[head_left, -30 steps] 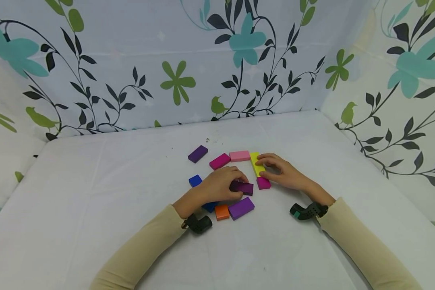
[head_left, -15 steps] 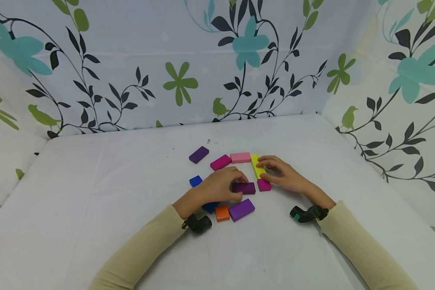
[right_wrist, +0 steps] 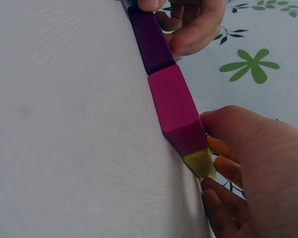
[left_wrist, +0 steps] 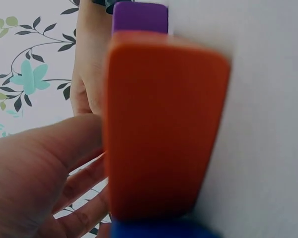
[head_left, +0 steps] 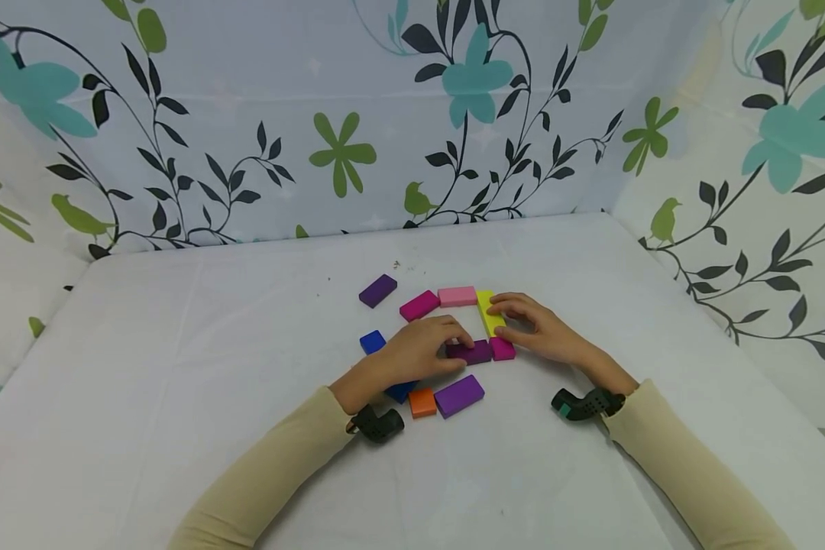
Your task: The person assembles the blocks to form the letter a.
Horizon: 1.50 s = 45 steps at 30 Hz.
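In the head view, my left hand [head_left: 419, 347] pinches a dark purple block [head_left: 477, 353] between thumb and fingers. Its right end meets a short magenta block [head_left: 503, 349]. My right hand [head_left: 539, 330] holds a yellow block [head_left: 487, 309], fingers near its far end and thumb near its close end, right beside the magenta piece. The right wrist view shows the dark purple, magenta [right_wrist: 174, 101] and yellow [right_wrist: 199, 162] blocks lined up end to end. An orange block [left_wrist: 164, 129] looms large in the left wrist view.
A pink block [head_left: 457, 296], a magenta block [head_left: 419, 305] and a purple block [head_left: 377, 291] lie beyond the left hand. Blue [head_left: 372, 341], orange [head_left: 422, 402] and violet [head_left: 460, 396] blocks lie around and in front of it. A white cloth [head_left: 179, 367] covers the table.
The left hand has slid the dark purple block to the right and slightly away, closing the gap to the short magenta block. The right hand stays at the yellow block.
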Motion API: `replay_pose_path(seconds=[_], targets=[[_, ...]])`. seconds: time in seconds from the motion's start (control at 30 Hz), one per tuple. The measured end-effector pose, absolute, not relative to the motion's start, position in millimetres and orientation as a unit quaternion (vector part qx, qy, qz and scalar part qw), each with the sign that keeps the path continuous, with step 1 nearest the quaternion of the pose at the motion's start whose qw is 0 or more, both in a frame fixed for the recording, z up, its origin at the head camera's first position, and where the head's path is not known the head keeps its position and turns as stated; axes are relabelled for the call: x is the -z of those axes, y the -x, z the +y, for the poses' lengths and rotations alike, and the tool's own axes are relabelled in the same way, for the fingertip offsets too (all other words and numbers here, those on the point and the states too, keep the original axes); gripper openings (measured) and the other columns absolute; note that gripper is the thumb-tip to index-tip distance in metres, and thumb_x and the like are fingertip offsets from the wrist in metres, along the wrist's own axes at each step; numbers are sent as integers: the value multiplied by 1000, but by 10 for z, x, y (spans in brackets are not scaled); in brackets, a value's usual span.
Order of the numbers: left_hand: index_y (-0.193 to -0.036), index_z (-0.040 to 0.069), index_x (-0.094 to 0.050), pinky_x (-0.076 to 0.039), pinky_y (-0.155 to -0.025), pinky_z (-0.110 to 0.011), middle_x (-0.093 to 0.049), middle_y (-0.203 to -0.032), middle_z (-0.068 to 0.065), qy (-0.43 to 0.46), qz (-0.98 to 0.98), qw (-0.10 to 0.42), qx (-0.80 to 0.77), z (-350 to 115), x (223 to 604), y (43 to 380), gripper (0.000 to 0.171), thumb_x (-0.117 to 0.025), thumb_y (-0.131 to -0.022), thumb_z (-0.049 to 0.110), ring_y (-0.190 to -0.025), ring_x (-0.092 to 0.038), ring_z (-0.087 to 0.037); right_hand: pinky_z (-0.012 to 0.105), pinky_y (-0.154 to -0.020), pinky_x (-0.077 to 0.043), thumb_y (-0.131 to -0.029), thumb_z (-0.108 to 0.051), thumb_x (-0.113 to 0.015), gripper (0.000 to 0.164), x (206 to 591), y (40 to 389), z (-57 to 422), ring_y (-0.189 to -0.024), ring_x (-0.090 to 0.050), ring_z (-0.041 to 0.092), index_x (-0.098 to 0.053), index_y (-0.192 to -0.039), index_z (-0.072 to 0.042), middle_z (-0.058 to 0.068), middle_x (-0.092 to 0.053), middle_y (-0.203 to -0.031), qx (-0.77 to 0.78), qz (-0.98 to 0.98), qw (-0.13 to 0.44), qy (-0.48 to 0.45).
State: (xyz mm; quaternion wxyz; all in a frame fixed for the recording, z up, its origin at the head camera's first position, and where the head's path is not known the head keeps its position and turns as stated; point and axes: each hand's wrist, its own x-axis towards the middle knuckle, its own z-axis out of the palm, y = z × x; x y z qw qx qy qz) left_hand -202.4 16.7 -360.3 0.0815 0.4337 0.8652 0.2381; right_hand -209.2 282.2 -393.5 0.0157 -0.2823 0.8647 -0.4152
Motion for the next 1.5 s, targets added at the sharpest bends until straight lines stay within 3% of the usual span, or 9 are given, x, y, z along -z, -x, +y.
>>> replay_pose_path(seconds=[0.23,0.87,1.2,1.5], targets=[[-120,13,-68,-45,-100,-36,-63,-122,-3,-423,871,78,-236,184,3591,1996,30,-68,-92,24,-114,-57,-17,49,-109,-33,-93,-4,-63,32,3923,2089,2822,-134,-41,36,-59,-125,-1,18,-45,-142,415,864,12,284],[-121,15,-67,-44,-99,-42,-63,-123,-3,-417,878,70,-224,231,3599,1982,31,-68,-92,26,-116,-56,-17,46,-109,-34,-93,-5,-64,34,3935,2100,2834,-134,-40,36,-59,-126,-1,18,-45,-142,418,864,12,280],[-116,13,-69,-49,-91,-32,-64,-117,-2,-406,863,100,-283,167,3639,2020,27,-70,-91,22,-106,-60,-16,47,-110,-33,-93,-6,-64,34,3953,2095,2805,-135,-39,36,-59,-126,0,18,-44,-143,421,862,18,280],[-113,13,-70,-42,-103,-41,-64,-118,-4,-405,858,80,-305,103,3622,2024,23,-69,-91,20,-119,-52,-21,49,-109,-33,-94,-7,-63,33,3944,2097,2825,-135,-40,35,-59,-126,-1,18,-44,-143,416,866,20,276]])
